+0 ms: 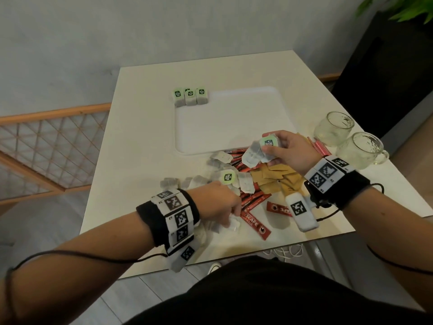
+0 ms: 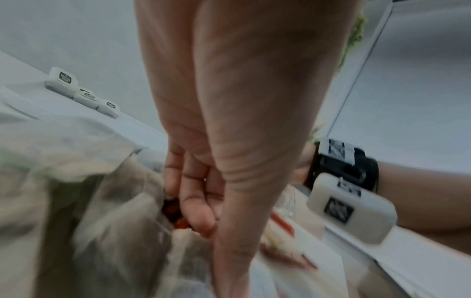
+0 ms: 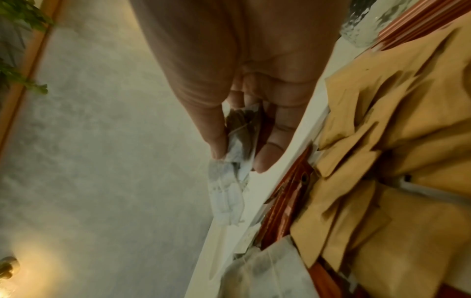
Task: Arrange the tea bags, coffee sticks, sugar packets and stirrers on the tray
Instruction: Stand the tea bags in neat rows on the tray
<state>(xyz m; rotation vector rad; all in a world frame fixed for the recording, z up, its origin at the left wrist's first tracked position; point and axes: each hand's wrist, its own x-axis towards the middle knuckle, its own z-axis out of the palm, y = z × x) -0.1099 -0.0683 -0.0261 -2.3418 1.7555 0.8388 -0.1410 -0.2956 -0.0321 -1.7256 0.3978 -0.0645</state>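
Tea bags pinched in right grip over tray's near edge; left grip unclear.

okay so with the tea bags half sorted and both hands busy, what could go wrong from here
The right hand pinches several white paper tea bags at once; one could slip back into the mixed pile. The left hand digs among loose bags lying over the red coffee sticks, so strings may snag. The two clear glass mugs stand close beside the right wrist and might get knocked.
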